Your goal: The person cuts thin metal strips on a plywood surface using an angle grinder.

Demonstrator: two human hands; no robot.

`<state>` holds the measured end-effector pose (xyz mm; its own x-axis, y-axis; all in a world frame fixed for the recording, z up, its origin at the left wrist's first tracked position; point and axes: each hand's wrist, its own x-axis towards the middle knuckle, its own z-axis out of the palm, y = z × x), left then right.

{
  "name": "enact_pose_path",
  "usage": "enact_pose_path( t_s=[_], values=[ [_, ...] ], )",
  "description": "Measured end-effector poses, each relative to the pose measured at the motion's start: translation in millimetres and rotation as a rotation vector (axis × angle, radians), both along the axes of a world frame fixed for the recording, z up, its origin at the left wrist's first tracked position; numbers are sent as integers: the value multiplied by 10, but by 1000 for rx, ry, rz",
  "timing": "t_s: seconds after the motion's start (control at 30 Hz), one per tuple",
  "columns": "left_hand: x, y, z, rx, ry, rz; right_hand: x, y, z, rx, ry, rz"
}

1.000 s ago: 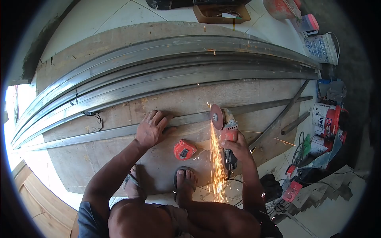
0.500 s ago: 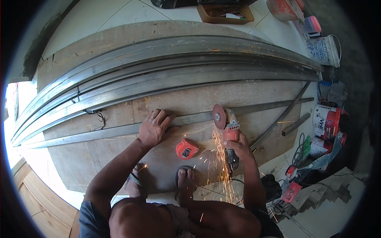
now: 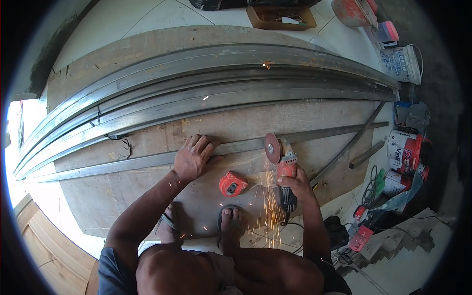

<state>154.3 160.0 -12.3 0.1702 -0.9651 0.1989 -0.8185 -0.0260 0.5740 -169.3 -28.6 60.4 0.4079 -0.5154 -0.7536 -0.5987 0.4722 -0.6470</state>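
My left hand [image 3: 193, 158] presses down on a long grey metal bar [image 3: 123, 165] lying across a plywood sheet, its fingers wrapped over the bar. In my right hand [image 3: 295, 183] is a red and black angle grinder [image 3: 287, 169]. The grinder's disc [image 3: 272, 147] meets the bar to the right of my left hand, and orange sparks spray down toward my feet. Between my hands, nearer to me, lies a red tape measure [image 3: 232, 184] on the plywood.
Long metal profiles [image 3: 221, 61] lie stacked beyond the bar. A thin dark strip [image 3: 349, 143] and a short bar piece [image 3: 367, 154] lie at right. Paint buckets [image 3: 403, 147] line the right side. My sandalled feet [image 3: 231, 221] stand on the plywood's near edge. A brown tray [image 3: 281, 18] sits at the top.
The grinder and its disc have shifted very slightly. The spark spray looks narrower and its sparks lie differently. My left hand stays on the bar.
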Motion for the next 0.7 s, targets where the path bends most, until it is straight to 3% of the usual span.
enact_pose_path(
  t_s=[0.7],
  values=[
    [6,-14,22,22,0,-4,200,-124,26,-11,-53,-4]
  ],
)
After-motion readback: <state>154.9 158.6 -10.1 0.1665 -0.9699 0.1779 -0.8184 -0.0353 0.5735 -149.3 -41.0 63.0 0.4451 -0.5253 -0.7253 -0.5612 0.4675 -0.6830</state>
